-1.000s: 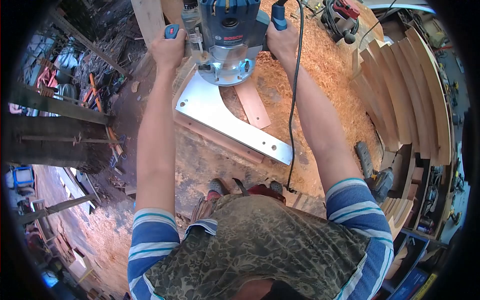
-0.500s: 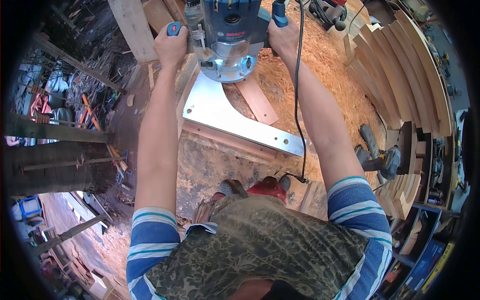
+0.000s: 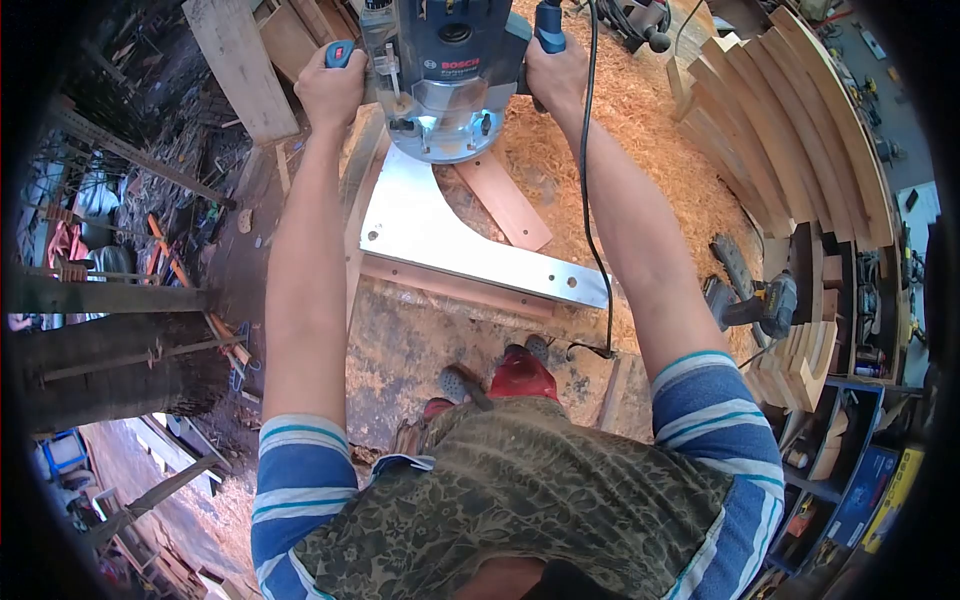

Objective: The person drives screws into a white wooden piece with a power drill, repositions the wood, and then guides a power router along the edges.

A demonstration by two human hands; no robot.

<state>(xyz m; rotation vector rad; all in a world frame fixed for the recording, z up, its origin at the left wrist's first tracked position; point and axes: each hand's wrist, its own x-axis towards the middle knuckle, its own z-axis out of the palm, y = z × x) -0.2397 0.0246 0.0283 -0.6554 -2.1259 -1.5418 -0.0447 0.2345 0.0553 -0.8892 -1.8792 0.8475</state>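
A blue Bosch router with a lit clear base stands at the far end of a flat, pale template with a concave curved edge. My left hand is wrapped round its left handle, a red button showing on top. Around the right handle my right hand is closed. The router's bit is hidden under its base. Beneath the template, a reddish wooden strip shows along the near edge. Another wooden piece lies inside the curve, touching or close to the template.
A black power cord hangs beside my right forearm. Shavings cover the bench. Several curved wooden pieces stand at right, near a cordless drill. A broad plank lies at the far left.
In the view, the router and both hands sit slightly further left and stay gripped. The surroundings shift too, and my feet below appear in a different stance.
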